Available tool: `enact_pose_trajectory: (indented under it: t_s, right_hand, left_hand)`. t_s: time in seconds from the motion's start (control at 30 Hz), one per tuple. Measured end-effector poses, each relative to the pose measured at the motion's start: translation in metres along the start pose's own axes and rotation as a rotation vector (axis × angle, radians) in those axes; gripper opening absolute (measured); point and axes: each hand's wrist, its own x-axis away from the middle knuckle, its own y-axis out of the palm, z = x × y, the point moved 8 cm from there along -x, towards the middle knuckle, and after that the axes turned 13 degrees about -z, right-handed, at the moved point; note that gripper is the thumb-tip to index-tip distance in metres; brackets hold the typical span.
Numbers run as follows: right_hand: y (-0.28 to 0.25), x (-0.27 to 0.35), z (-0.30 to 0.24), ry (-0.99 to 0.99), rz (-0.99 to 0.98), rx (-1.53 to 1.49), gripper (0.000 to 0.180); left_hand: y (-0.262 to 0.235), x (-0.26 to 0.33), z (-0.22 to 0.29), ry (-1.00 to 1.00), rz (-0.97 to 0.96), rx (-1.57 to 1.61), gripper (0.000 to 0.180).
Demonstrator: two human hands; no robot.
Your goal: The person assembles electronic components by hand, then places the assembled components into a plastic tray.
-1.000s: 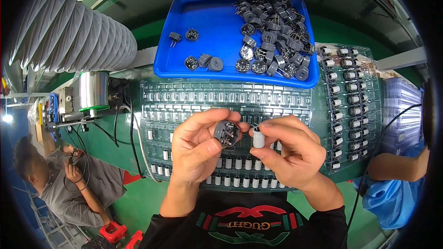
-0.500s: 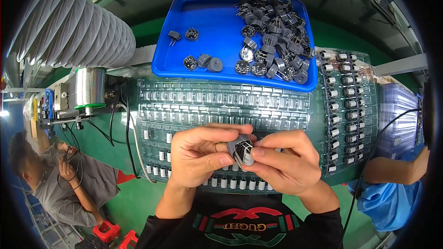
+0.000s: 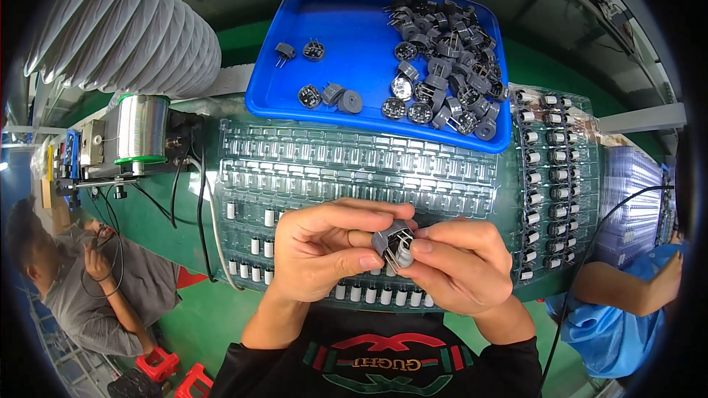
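Observation:
Close above the front clear tray, my two hands meet at one small dark grey round plug part (image 3: pixel 383 240) with metal pins. My left hand (image 3: pixel 313 254) pinches its housing between thumb and fingers. At the part's near right side, my right hand (image 3: pixel 468 265) is closed with thumb and fingertips on a small light grey cylinder (image 3: pixel 403 256), probably a capacitor. The cylinder lies against the pins; whether it is attached cannot be told. Below the hands, white cylinders (image 3: pixel 371 295) stand in rows in a clear blister tray (image 3: pixel 354 177), whose far rows hold none.
Beyond stands a blue bin (image 3: pixel 324 18) with a heap of similar grey parts (image 3: pixel 442 59). At right, another blister tray holds filled rows (image 3: pixel 559 175). A solder spool (image 3: pixel 142 129), cables (image 3: pixel 200 221) and a grey duct (image 3: pixel 140 29) are at left. People sit on both sides.
My hands have shifted slightly right with the plug part, which is tilted a little differently. Both keep their hold. The whole view has moved a little.

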Motion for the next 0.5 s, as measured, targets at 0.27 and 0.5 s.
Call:
enact_pose_trajectory:
  t_s: [0.27,0.5]
  right_hand:
    - [0.0001,-0.0018,-0.0029,-0.045,-0.025,0.032,0.041]
    - [-0.0017,-0.0028,-0.0049,-0.062,-0.029,0.052,0.041]
  left_hand:
    - [0.0007,-0.0011,0.001,0.008,-0.002,-0.015,0.037]
    - [0.0018,-0.0028,-0.0003,0.037,-0.03,0.013,0.036]
